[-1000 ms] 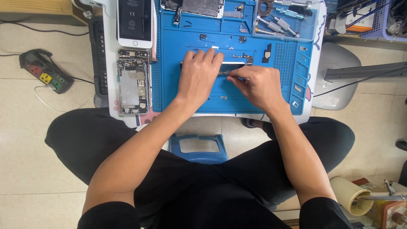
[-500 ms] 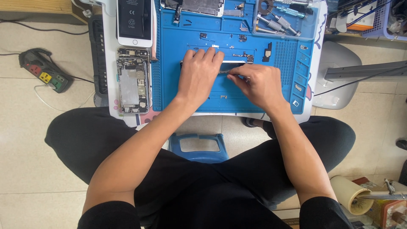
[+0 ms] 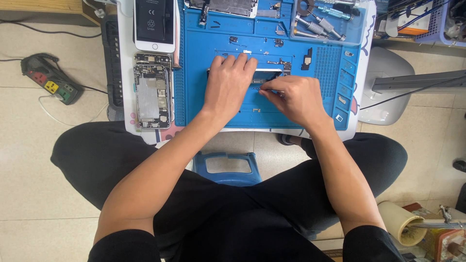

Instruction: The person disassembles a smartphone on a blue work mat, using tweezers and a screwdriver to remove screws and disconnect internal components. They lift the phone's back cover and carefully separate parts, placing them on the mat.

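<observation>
Left hand [image 3: 227, 87]: flat, palm down, fingers spread forward over a white-edged phone part [image 3: 267, 73] on the blue repair mat [image 3: 194, 97]; pressing, not grasping.
Right hand [image 3: 296, 99]: grip narrow, thumb and forefinger pinched on a thin tool [image 3: 257, 89]; the kind of tool is too small to tell.
Phone part: lies mid-mat, mostly hidden under the left hand; only its white right end shows.
Long axis: the part runs left to right across the worktop.
Key relation: the tool tip points leftward from the right hand, meeting the part's near edge just beside the left hand's knuckles; the part lies forward and left of the right grip. Left hand is on it, right hand just beside it.
Left of mat: opened phone chassis [image 3: 152, 90] with its insides showing; beyond it, a white phone [image 3: 154, 24] face up.
Far right corner: clear tray of screwdrivers [image 3: 320, 22].
Mat surface: small dark loose parts [image 3: 307, 58] scattered beyond the hands.
Floor: power strip [image 3: 51, 82] off to the left; blue stool [image 3: 228, 165] between the knees.
</observation>
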